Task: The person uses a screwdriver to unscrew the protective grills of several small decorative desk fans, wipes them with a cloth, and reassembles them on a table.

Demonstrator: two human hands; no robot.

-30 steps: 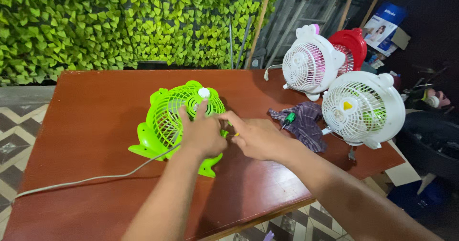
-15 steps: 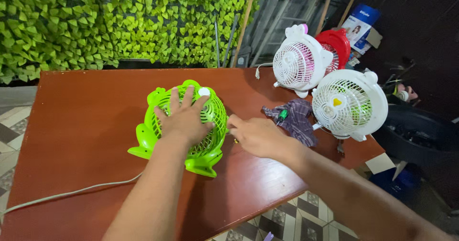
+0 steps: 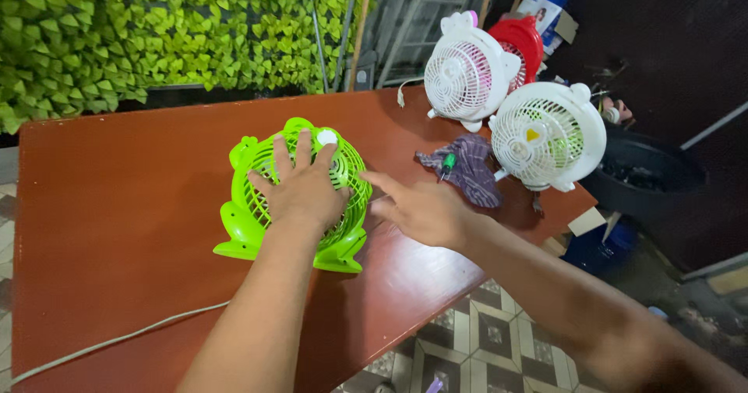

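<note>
A bright green table fan (image 3: 253,206) lies face down on the reddish-brown table (image 3: 109,190), its back grille up. My left hand (image 3: 300,186) rests flat on that grille with fingers spread, just below the white knob (image 3: 327,137). My right hand (image 3: 417,206) hovers over the table at the fan's right edge, fingers apart and pointing left, holding nothing. A purple cloth (image 3: 471,171) with a green-handled screwdriver (image 3: 446,164) on it lies just beyond my right hand.
A white fan with green blades (image 3: 545,136) stands at the table's right edge. A white and pink fan (image 3: 467,74) and a red fan (image 3: 526,42) stand behind it. A pale cord (image 3: 109,342) trails off to the left. A leafy green wall (image 3: 156,27) backs the table.
My left hand has slid from the fan's lower right side up onto the middle of the grille. My right hand has come away from the fan's edge and opened.
</note>
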